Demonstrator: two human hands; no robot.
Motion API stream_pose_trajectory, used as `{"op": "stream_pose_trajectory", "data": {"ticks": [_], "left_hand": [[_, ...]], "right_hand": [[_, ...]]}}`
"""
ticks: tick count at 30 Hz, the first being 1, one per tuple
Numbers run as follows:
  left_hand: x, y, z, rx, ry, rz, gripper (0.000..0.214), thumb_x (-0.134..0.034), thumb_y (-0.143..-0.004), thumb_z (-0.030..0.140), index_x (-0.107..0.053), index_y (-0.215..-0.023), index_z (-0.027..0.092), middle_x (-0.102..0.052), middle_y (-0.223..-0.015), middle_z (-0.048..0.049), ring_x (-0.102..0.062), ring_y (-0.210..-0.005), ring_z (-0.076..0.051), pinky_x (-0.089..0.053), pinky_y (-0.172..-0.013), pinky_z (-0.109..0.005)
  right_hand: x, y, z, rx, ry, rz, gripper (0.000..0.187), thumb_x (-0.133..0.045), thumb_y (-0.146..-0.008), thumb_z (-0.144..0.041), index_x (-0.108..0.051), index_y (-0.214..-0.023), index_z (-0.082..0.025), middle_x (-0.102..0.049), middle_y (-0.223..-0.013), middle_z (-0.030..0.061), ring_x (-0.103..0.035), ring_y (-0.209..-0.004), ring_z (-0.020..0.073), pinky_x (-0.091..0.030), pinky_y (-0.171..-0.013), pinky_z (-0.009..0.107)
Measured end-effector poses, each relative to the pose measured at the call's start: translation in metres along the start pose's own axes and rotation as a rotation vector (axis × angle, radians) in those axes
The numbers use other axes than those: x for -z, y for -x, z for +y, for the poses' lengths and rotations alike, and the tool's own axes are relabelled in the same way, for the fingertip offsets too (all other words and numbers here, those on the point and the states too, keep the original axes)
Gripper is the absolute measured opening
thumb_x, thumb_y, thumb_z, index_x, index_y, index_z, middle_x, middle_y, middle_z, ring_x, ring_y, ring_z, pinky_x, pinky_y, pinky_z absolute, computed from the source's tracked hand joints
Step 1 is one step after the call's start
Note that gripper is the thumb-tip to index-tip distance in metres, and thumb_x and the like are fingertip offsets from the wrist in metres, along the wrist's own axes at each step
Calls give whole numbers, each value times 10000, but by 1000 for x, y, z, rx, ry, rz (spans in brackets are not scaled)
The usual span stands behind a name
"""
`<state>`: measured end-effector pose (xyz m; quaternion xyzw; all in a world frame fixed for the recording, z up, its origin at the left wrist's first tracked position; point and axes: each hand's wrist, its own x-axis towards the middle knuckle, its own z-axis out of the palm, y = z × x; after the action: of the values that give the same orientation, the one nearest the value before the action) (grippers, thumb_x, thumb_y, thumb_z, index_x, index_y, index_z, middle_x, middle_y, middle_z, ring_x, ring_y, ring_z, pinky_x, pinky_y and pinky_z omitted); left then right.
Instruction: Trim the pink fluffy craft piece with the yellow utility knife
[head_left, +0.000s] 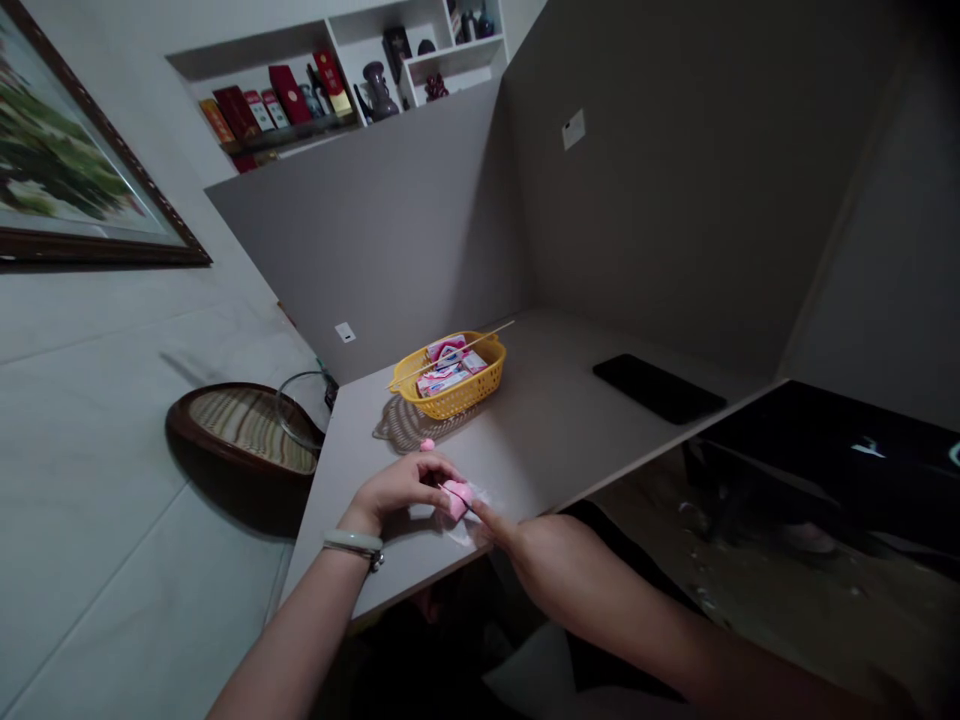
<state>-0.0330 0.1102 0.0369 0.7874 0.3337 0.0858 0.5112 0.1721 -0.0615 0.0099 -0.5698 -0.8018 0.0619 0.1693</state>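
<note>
My left hand (401, 487) rests on the grey table (570, 420) near its front edge, fingers curled onto a small pink block (455, 497) that lies on a clear wrapper (469, 520). My right hand (517, 535) comes in from the right, its fingers pinched at the block's right side, with a thin dark stick or blade between them and the block. A small pink piece (427, 444) lies just behind my left hand.
A yellow basket (452, 400) with pink packets and a long thin stick across its rim stands further back. A black phone (658, 388) lies to the right. A glass bowl (300, 410) and a dark wooden tray (240, 428) sit left of the table.
</note>
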Motion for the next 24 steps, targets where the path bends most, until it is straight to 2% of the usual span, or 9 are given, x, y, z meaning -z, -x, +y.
{"op": "stream_pose_trajectory", "data": {"ticks": [4,7,14,21,24], "left_hand": [[1,1,0,7,-32,-29,476,-855,-556,309,-723,-995,183,-666,-949,-33,-562,-913,-195,-426,-852,-329],[0,2,0,8,-56,-60,559,-869,-530,284,-711,-1055,179,-657,-983,-44,-556,-911,-195,-424,-820,-321],[-3,1,2,-10,-72,-67,527,-865,-532,253,-707,-1025,161,-646,-986,-47,-554,-901,-185,-426,-808,-316],[-1,1,2,-12,-118,-48,545,-868,-527,291,-715,-1036,171,-641,-945,-30,-529,-875,-174,-402,-785,-302],[-2,1,1,-27,-148,-59,538,-865,-531,317,-716,-1028,173,-640,-945,-31,-529,-883,-182,-403,-789,-310]], "right_hand": [[-2,1,5,26,-74,60,660,-404,-876,-95,-365,-1511,-271,-773,-829,50,-681,-634,164,-379,-560,223],[-3,7,10,32,-102,99,671,-395,-869,-79,-366,-1511,-271,-773,-834,49,-675,-628,160,-396,-576,219],[-11,2,6,9,-34,33,709,-386,-837,-44,-329,-1527,-199,-770,-847,81,-691,-649,182,-372,-542,242],[6,22,13,33,-59,-23,653,-389,-881,-56,-376,-1504,-250,-764,-825,40,-688,-648,165,-355,-516,227],[6,16,12,36,-37,-37,666,-390,-869,-55,-369,-1509,-236,-765,-837,54,-687,-647,175,-355,-519,236]]}}
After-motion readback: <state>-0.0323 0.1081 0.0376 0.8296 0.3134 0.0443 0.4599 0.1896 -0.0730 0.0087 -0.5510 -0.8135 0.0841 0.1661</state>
